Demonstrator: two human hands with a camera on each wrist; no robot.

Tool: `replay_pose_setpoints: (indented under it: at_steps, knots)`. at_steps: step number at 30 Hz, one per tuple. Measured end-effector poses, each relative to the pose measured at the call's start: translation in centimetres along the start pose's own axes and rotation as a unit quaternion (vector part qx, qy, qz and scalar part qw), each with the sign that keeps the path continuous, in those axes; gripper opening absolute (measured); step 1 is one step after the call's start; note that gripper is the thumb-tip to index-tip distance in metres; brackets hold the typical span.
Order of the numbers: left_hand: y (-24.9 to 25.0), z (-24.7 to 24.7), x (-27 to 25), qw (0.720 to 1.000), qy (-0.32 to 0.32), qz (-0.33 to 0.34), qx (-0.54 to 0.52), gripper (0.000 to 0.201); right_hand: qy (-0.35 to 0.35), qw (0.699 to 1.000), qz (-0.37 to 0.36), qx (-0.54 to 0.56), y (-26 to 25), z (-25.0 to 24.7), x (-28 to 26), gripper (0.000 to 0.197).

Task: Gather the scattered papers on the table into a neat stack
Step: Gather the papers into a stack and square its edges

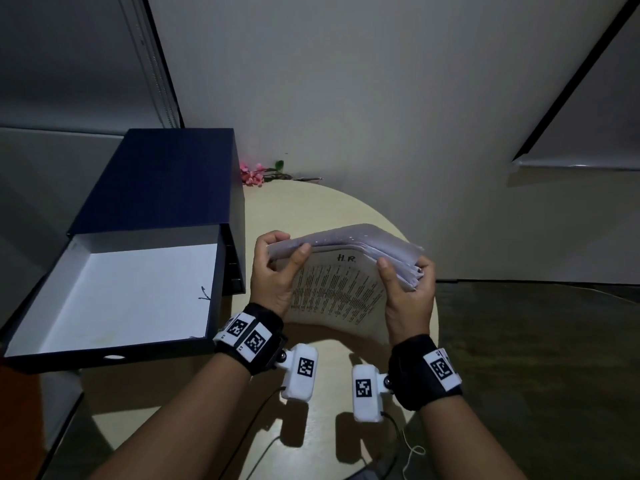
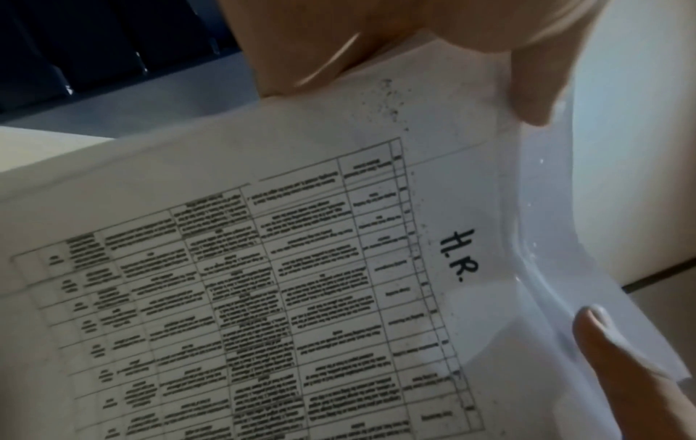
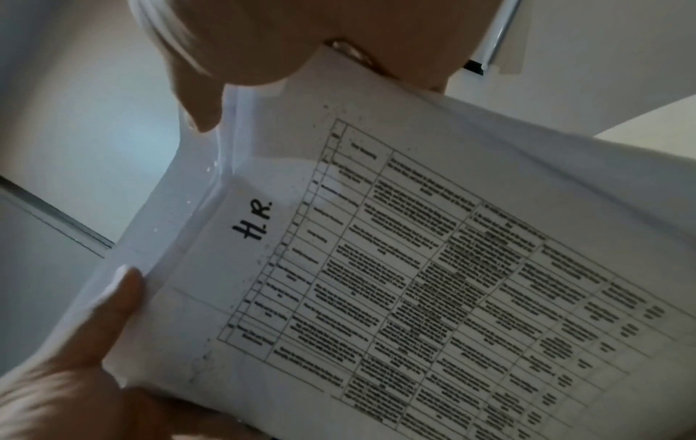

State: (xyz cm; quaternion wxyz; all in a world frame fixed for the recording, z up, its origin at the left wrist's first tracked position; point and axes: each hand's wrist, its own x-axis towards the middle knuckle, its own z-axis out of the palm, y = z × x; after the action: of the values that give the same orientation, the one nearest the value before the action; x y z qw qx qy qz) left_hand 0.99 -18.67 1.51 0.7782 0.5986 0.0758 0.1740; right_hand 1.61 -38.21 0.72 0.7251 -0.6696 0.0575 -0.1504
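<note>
A stack of papers (image 1: 341, 289) stands nearly upright over the round table (image 1: 311, 209), and its top edge bends away from me. The front sheet (image 2: 301, 268) carries a printed grid of text with "H.R." handwritten at the top. My left hand (image 1: 275, 268) grips the stack's left side, with the thumb (image 2: 531, 98) on the front sheet. My right hand (image 1: 410, 296) grips the right side, where the sheet edges fan out a little; its thumb (image 3: 199, 110) also presses on the front. I cannot tell whether the lower edge touches the table.
An open dark blue box (image 1: 114, 296) with a white inside lies at the left, partly over the table edge, its lid (image 1: 162, 178) tilted up behind it. Pink artificial flowers (image 1: 254, 173) lie at the table's far edge. A wall stands close behind.
</note>
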Motion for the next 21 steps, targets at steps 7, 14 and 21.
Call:
replay_pose_setpoints:
  at_steps: [7,14,21]
  knots:
    - [-0.3,0.2,0.4,0.999,-0.019,0.002,-0.042,0.029,-0.011,1.0,-0.02,0.009,-0.1,0.1,0.1,0.051]
    - [-0.3,0.3,0.6,0.999,-0.015,0.025,-0.012,0.03,-0.054,0.998,-0.013,0.013,-0.2,-0.3,0.1,0.06]
    - [-0.3,-0.3,0.5,0.993,-0.067,0.053,0.079,0.046,-0.073,0.989,-0.052,-0.118,1.0,-1.0,0.1,0.048]
